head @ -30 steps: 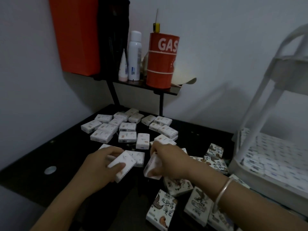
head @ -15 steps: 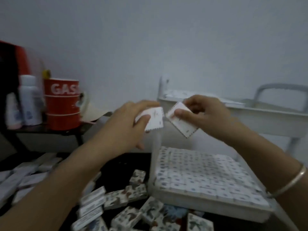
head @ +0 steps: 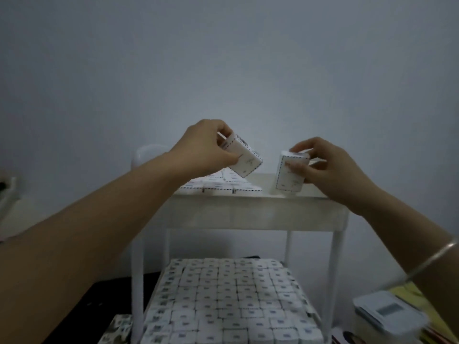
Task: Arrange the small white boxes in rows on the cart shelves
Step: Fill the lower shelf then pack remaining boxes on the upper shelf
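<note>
1. Our left hand (head: 206,147) pinches a tilted box (head: 244,157) above the top shelf (head: 248,212) (rows (head: 218,187) lie there).
2. Our right hand (head: 327,170) grips an upright box (head: 290,175) at that shelf's right side.

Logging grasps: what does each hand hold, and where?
Left hand: tilted white box, by its upper end. Right hand: upright white box, by its top and front face.
</note>
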The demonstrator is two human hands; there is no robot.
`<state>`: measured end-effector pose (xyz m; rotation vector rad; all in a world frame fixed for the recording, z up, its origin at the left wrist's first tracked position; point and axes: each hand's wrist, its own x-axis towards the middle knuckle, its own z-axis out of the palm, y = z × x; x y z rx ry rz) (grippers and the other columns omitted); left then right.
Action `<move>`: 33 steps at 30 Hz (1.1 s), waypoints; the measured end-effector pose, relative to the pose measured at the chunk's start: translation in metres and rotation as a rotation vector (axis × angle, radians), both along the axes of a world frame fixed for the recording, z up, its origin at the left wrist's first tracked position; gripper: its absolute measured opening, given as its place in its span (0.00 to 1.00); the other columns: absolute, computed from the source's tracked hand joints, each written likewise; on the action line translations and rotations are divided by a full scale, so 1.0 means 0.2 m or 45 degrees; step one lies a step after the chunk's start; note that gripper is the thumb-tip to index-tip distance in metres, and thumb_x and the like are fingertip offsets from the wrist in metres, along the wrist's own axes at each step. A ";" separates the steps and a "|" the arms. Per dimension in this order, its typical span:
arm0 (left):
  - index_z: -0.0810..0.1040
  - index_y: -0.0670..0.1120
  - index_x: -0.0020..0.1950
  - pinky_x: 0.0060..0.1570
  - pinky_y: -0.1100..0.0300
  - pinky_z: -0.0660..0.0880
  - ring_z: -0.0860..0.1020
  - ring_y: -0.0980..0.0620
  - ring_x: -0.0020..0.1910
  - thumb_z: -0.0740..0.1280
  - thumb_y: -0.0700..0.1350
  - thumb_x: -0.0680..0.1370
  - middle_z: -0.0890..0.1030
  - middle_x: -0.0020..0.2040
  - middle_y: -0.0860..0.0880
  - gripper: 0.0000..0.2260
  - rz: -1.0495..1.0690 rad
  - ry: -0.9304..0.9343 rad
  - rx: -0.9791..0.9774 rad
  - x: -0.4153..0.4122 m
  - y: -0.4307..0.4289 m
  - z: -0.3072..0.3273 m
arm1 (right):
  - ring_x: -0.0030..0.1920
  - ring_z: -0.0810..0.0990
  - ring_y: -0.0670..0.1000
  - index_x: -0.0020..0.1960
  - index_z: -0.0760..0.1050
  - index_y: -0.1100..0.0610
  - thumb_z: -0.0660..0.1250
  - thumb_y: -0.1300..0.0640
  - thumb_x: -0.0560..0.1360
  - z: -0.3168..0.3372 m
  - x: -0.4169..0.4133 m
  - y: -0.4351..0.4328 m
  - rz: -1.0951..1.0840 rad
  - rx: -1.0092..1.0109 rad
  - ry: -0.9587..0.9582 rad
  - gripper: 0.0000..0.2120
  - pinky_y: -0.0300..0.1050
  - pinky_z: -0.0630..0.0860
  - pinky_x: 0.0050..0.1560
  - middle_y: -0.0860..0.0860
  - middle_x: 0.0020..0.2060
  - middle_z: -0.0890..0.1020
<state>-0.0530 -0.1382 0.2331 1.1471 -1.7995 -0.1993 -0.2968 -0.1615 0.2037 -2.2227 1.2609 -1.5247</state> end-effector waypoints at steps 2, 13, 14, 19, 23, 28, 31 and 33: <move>0.78 0.48 0.53 0.37 0.59 0.80 0.81 0.51 0.43 0.70 0.38 0.72 0.81 0.48 0.49 0.11 -0.019 -0.029 0.022 -0.04 -0.05 0.02 | 0.45 0.84 0.51 0.51 0.79 0.48 0.74 0.48 0.70 -0.01 0.00 -0.01 0.096 0.073 0.046 0.11 0.53 0.82 0.48 0.52 0.46 0.82; 0.77 0.50 0.56 0.38 0.62 0.73 0.81 0.55 0.43 0.77 0.48 0.69 0.83 0.46 0.51 0.18 -0.095 -0.179 0.099 -0.21 -0.24 0.08 | 0.44 0.81 0.40 0.50 0.79 0.40 0.68 0.39 0.71 -0.08 0.02 -0.05 0.123 0.115 0.385 0.11 0.38 0.78 0.47 0.40 0.42 0.84; 0.77 0.50 0.54 0.37 0.63 0.72 0.82 0.56 0.42 0.77 0.48 0.69 0.83 0.45 0.51 0.16 -0.115 -0.199 0.109 -0.21 -0.24 0.08 | 0.45 0.81 0.40 0.51 0.79 0.40 0.67 0.40 0.73 -0.08 0.02 -0.05 0.118 0.121 0.411 0.09 0.42 0.79 0.50 0.41 0.43 0.84; 0.80 0.52 0.50 0.36 0.69 0.72 0.81 0.58 0.40 0.77 0.48 0.70 0.84 0.45 0.52 0.12 -0.199 -0.380 0.152 -0.24 -0.25 0.05 | 0.46 0.79 0.46 0.50 0.80 0.46 0.60 0.47 0.79 -0.07 0.03 -0.04 0.036 0.148 0.430 0.10 0.52 0.76 0.54 0.45 0.44 0.82; 0.81 0.51 0.51 0.41 0.65 0.74 0.82 0.60 0.39 0.76 0.47 0.72 0.85 0.40 0.54 0.10 -0.264 -0.459 0.231 -0.23 -0.26 0.03 | 0.44 0.79 0.44 0.48 0.82 0.46 0.60 0.49 0.79 -0.07 0.03 -0.03 0.003 0.070 0.433 0.11 0.43 0.76 0.50 0.44 0.42 0.82; 0.82 0.51 0.53 0.52 0.66 0.74 0.82 0.59 0.47 0.73 0.48 0.74 0.85 0.40 0.55 0.09 -0.307 -0.523 0.269 -0.21 -0.27 -0.01 | 0.43 0.77 0.44 0.48 0.83 0.46 0.60 0.46 0.78 -0.08 0.04 -0.03 -0.065 -0.028 0.444 0.13 0.37 0.68 0.43 0.44 0.42 0.78; 0.83 0.53 0.53 0.55 0.63 0.75 0.82 0.58 0.50 0.70 0.51 0.76 0.85 0.45 0.55 0.08 -0.298 -0.574 0.288 -0.20 -0.27 -0.04 | 0.40 0.79 0.42 0.47 0.80 0.48 0.62 0.49 0.78 -0.09 0.05 -0.03 -0.048 -0.049 0.252 0.08 0.38 0.72 0.43 0.42 0.39 0.79; 0.84 0.53 0.54 0.57 0.61 0.75 0.80 0.57 0.53 0.67 0.52 0.78 0.84 0.50 0.55 0.09 -0.285 -0.602 0.277 -0.20 -0.25 -0.05 | 0.40 0.80 0.44 0.48 0.78 0.50 0.63 0.51 0.78 -0.09 0.06 -0.02 0.007 -0.032 0.086 0.05 0.42 0.78 0.46 0.43 0.40 0.80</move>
